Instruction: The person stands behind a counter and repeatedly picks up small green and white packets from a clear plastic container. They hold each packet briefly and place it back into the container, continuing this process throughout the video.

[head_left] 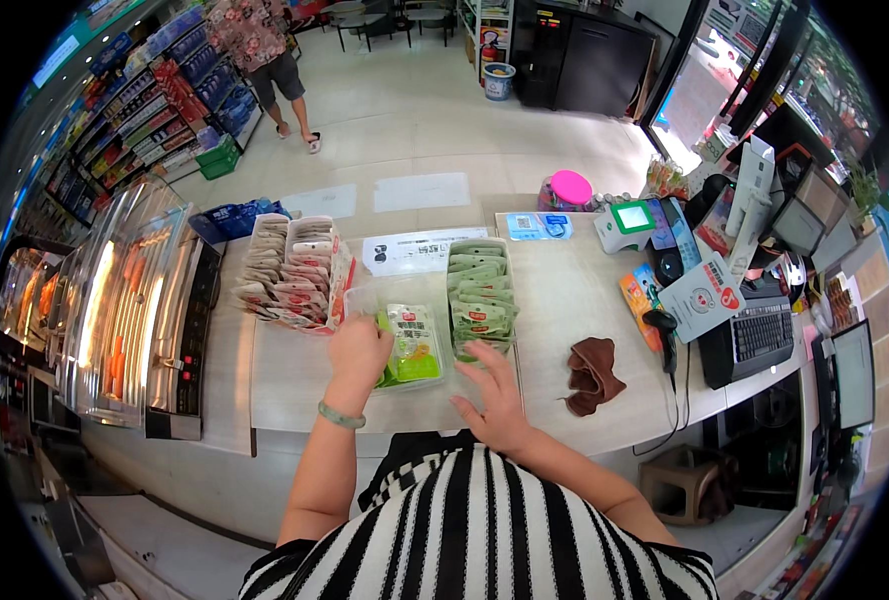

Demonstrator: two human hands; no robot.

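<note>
My left hand [360, 346], with a green bangle on the wrist, is curled over the left side of a clear plastic box [431, 289]. Bright green shows beside its knuckles, but the fingertips are hidden, so a grip cannot be made out. Inside the box stands a white and green snack packet [413, 341]. My right hand [493, 397] is spread and holds nothing, its fingertips by the near end of a box of green sachets [482, 289]. Left of the clear box are white cartons [343, 277] filled with pinkish sachets [306, 281].
A glass-covered roller grill [133, 315] with sausages stands at the left. On the right are a crumpled brown cloth [593, 375], a handheld scanner [663, 337], a keyboard [765, 330] and a payment terminal [628, 225]. A pink-lidded jar [568, 191] is at the far edge. A person [264, 64] stands beyond the counter.
</note>
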